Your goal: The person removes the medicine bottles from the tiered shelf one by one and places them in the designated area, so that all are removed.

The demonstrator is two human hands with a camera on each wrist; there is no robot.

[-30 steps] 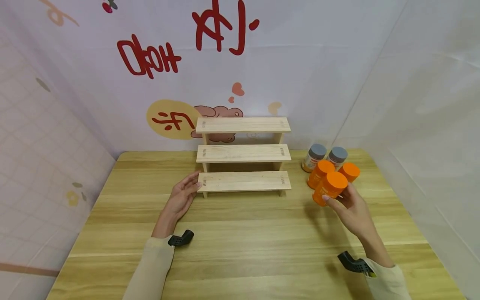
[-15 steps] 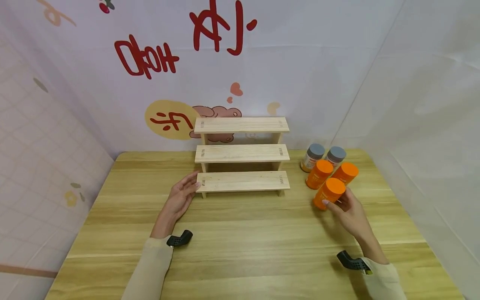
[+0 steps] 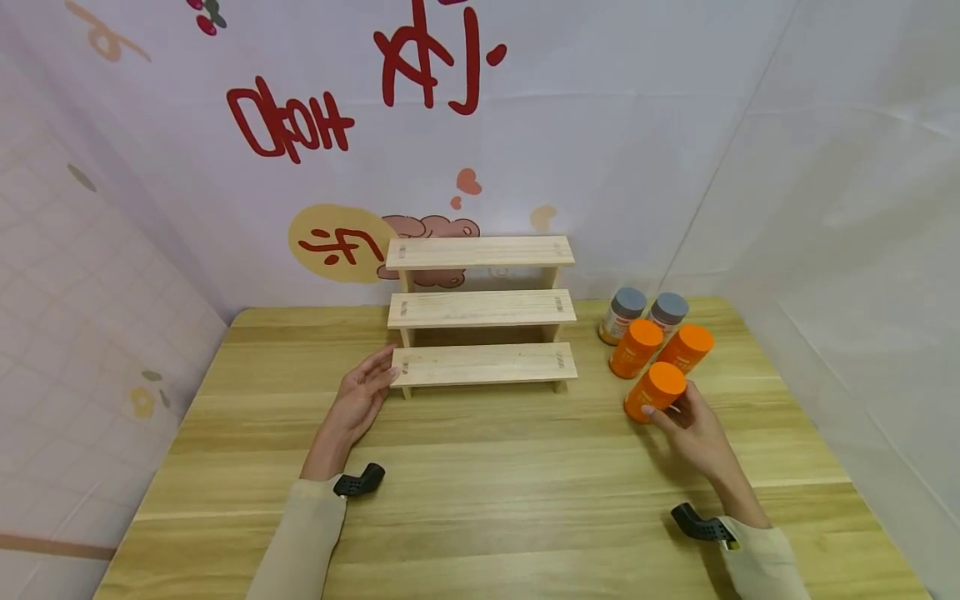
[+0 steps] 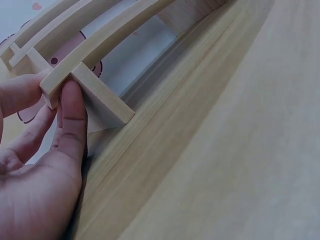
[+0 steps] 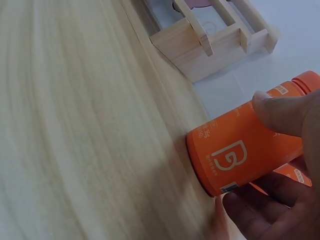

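A three-step wooden display rack (image 3: pixel 483 364) stands on the table against the back wall. My left hand (image 3: pixel 363 398) pinches the left end of its lowest step; in the left wrist view the fingers (image 4: pixel 73 117) curl around the board's end. On the right, my right hand (image 3: pixel 701 433) grips an orange bottle (image 3: pixel 654 392) by its side, thumb across the front. The right wrist view shows a white "B" logo on this bottle (image 5: pixel 245 145), with its base at or very near the tabletop. Two more orange bottles, one left (image 3: pixel 636 350) and one right (image 3: pixel 686 350), stand just behind.
Two grey-lidded jars, one left (image 3: pixel 622 317) and one right (image 3: pixel 667 312), stand behind the orange bottles near the table's back edge. The wood-grain table (image 3: pixel 480 492) stretches toward me. A white printed wall sheet (image 3: pixel 600 150) closes off the back and sides.
My right hand has lowered the orange bottle and brought it slightly toward me, away from the other bottles. The left hand keeps its hold on the rack. The head view has shifted slightly.
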